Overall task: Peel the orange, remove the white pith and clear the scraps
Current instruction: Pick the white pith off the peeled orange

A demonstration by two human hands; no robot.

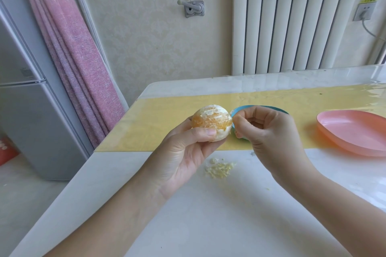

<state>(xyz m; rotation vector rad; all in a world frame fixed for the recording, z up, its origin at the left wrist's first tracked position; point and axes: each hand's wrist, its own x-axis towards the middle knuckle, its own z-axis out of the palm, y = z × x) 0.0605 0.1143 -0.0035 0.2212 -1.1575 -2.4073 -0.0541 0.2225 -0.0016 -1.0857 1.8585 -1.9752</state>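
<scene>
The left hand (188, 152) holds the orange (211, 121) up off the table (208, 215). Its fingers curl round the back of the fruit and its thumb (205, 132) presses flat on the near side. The orange is fully out of its peel, and the flesh shows amber through ragged patches of white pith (223, 134) that cling to its top and lower right.

The right hand (265, 127) sits just right of the orange with all its fingers curled in. The tips of the thumb and forefinger meet at the orange's right edge, pinching at the pith there. Whether a strand is already between them is too small to tell.

Below the orange, a little to its right, a small heap of pale pith scraps (219, 170) lies on the white tabletop. Behind the orange, a yellow mat (167, 119) runs across the table. A blue dish (240, 109) stands on the mat just right of the orange, mostly hidden by the right hand. Well to the right of the orange, a pink dish (355, 131) rests on the same mat.
</scene>
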